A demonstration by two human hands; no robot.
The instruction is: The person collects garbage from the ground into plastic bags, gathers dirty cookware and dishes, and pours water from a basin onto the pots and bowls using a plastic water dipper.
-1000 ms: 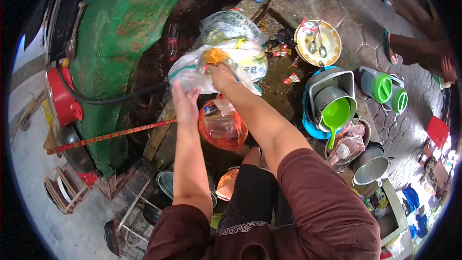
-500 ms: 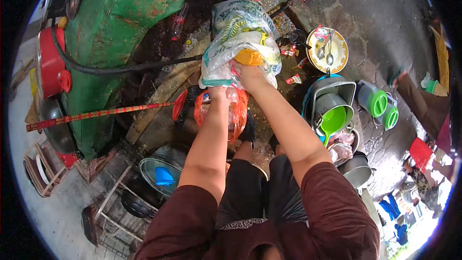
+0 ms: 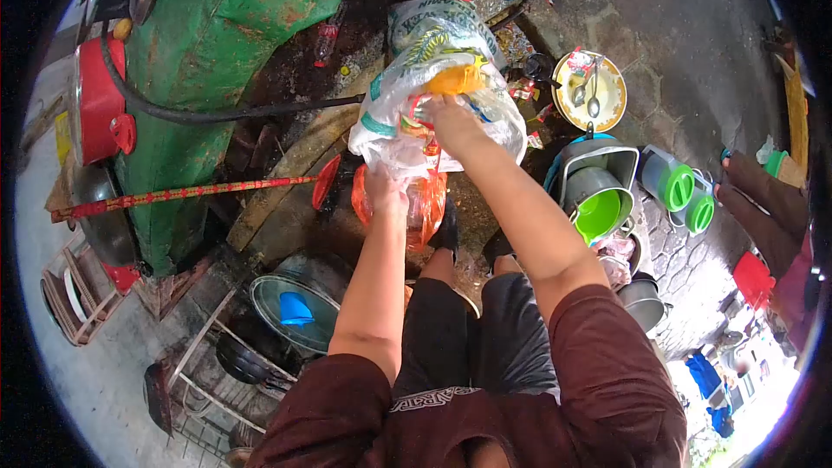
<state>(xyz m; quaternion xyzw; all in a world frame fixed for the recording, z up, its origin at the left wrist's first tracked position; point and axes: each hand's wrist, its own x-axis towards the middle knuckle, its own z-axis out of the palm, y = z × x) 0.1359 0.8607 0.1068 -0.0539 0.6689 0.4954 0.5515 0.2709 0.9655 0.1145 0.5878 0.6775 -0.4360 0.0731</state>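
Note:
A white printed plastic sack (image 3: 407, 78) lies ahead of me, its mouth turned towards me. My left hand (image 3: 386, 186) is closed on the sack's near rim. My right hand (image 3: 449, 114) reaches into the mouth; its fingers are mostly hidden among the contents. Just beyond those fingers is a yellow-orange wrapper (image 3: 457, 80), with other crumpled wrappers around it. Under the rim, close to my left hand, is a translucent orange-red plastic bag (image 3: 426, 212) whose contents I cannot make out.
To the right are a plate with spoons (image 3: 609, 91), stacked pots (image 3: 593, 182) and green-lidded jugs (image 3: 679, 188). A red-patterned stick (image 3: 186, 199) and black hose (image 3: 251, 111) cross the left side, near a large green structure (image 3: 195, 61). A person's legs (image 3: 763, 204) show far right.
My left hand has moved slightly down and left, and the sack's mouth is spread wider. My right hand is a little deeper inside. The person at far right has stepped further into view.

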